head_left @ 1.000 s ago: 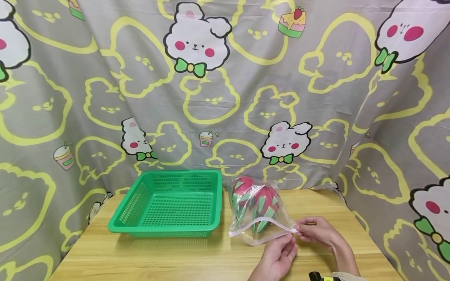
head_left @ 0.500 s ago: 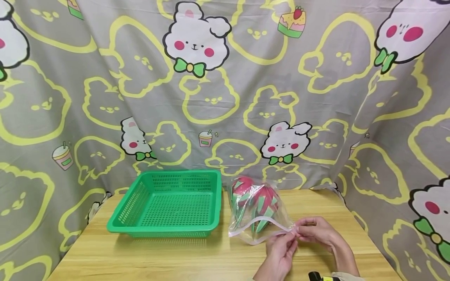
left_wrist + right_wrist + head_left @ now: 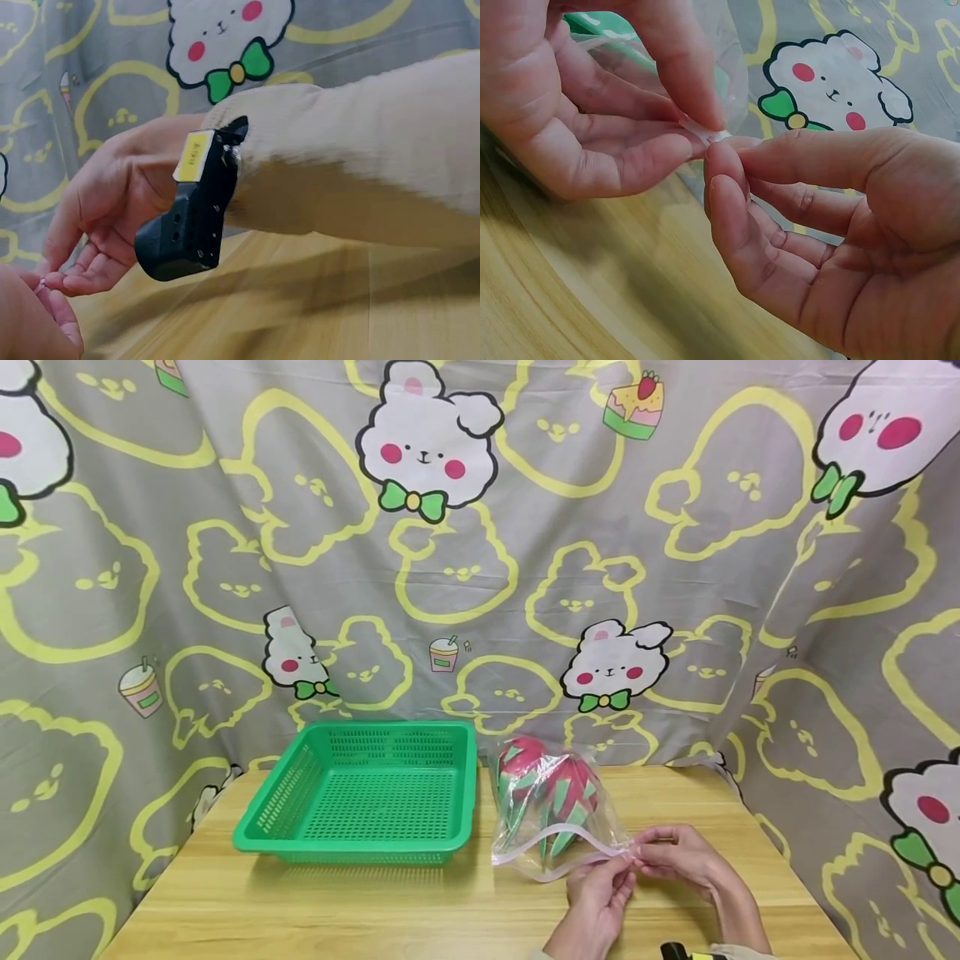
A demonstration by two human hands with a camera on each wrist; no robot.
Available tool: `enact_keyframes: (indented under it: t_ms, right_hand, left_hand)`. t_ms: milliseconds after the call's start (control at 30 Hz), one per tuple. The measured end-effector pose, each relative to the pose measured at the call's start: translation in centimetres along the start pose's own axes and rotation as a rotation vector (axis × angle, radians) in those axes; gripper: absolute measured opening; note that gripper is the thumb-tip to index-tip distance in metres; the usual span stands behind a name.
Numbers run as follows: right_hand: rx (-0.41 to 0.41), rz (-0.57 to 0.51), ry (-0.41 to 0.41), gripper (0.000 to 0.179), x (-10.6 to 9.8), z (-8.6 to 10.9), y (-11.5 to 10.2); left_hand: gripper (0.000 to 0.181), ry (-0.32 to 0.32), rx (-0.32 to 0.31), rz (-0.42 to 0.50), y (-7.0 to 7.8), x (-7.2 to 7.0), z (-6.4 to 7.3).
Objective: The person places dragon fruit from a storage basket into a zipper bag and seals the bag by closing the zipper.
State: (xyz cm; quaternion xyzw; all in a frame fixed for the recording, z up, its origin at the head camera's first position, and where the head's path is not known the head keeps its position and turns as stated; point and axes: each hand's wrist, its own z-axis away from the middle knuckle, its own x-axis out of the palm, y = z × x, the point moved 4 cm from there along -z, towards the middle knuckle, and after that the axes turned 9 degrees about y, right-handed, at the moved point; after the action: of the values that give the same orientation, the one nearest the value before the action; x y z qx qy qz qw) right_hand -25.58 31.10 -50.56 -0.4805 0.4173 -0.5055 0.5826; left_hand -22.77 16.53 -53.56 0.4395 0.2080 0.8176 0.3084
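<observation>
Two red dragon fruits point(image 3: 572, 783) with green leafy scales lie inside a clear zip bag point(image 3: 611, 802). The bag's pale pink zip edge point(image 3: 517, 852) gapes in the middle and comes together at the right corner. My right hand point(image 3: 686, 860) pinches that corner between thumb and fingers. Right beside it, my left hand point(image 3: 596, 897) pinches the same edge from the near side. In the right wrist view, a white end of the strip point(image 3: 697, 130) shows between the fingertips of both hands. The left wrist view shows mostly the right hand point(image 3: 124, 199).
A green plastic basket point(image 3: 468, 793) with slotted walls stands to the left of the bag on the wooden table point(image 3: 300, 910). A patterned grey curtain point(image 3: 465, 585) closes off the back and sides. A black wrist camera point(image 3: 180, 232) is strapped on the right sleeve.
My left hand has moved slightly forward, bringing its fingertips onto the zip edge next to the right hand's. The bag, fruits and basket stay put; the head view shifts slightly.
</observation>
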Motion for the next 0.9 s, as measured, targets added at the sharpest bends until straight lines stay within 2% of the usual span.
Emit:
enact_keyframes:
  t_ms: [300,567,900]
  right_hand:
    - [-0.008,0.012,0.006,0.022,-0.11,-0.06,0.04]
    - [-0.02,0.008,0.011,0.02,-0.38,-0.16,0.12]
    - [0.022,0.013,-0.021,0.017,0.25,-0.35,0.45]
  left_hand:
    - [0.015,0.01,-0.002,0.024,0.15,-0.34,-0.21]
    - [0.016,0.013,0.042,0.043,0.48,-0.67,-0.4]
    - [0.015,-0.027,-0.009,0.01,0.68,-1.05,-0.63]
